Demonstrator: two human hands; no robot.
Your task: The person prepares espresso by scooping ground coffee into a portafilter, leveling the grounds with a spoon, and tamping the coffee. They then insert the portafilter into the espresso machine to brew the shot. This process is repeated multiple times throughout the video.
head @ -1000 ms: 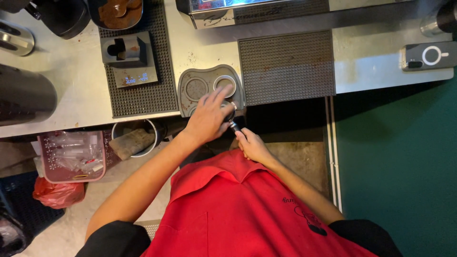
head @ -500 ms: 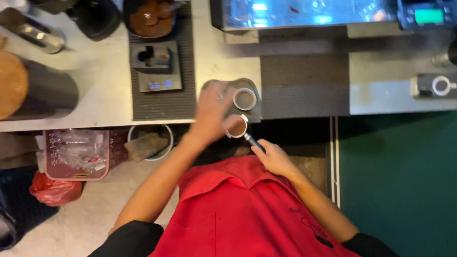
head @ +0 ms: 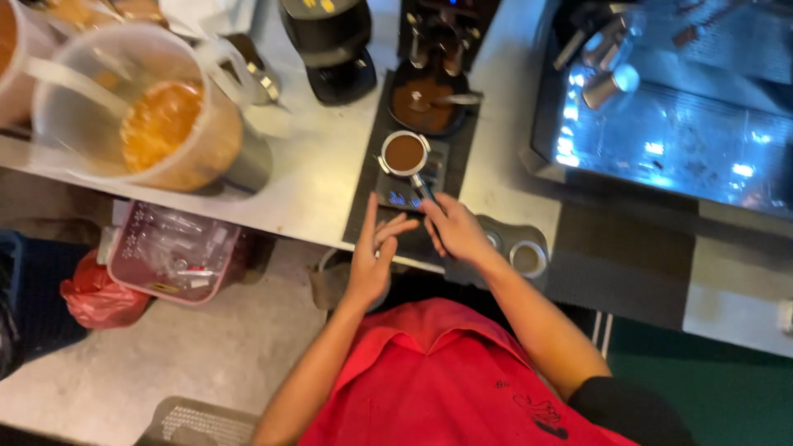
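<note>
Person wears a red collared shirt, short sleeves, forearms bare. Small dark printed mark on the shirt's right side. Dark garment edge at right elbow. No gloves, rings or watch visible on either hand.

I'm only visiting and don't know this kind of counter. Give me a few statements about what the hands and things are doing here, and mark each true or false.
1. The right hand holds the handle of the portafilter. True.
2. The portafilter basket is empty. False: it is filled with brown coffee grounds.
3. The portafilter rests on a small scale with a lit display. True.
4. The left hand grasps the clear pitcher. False: the left hand is open, fingers spread, near the scale; the pitcher stands far to the side.
5. The person wears a blue shirt. False: the shirt is red.
</note>
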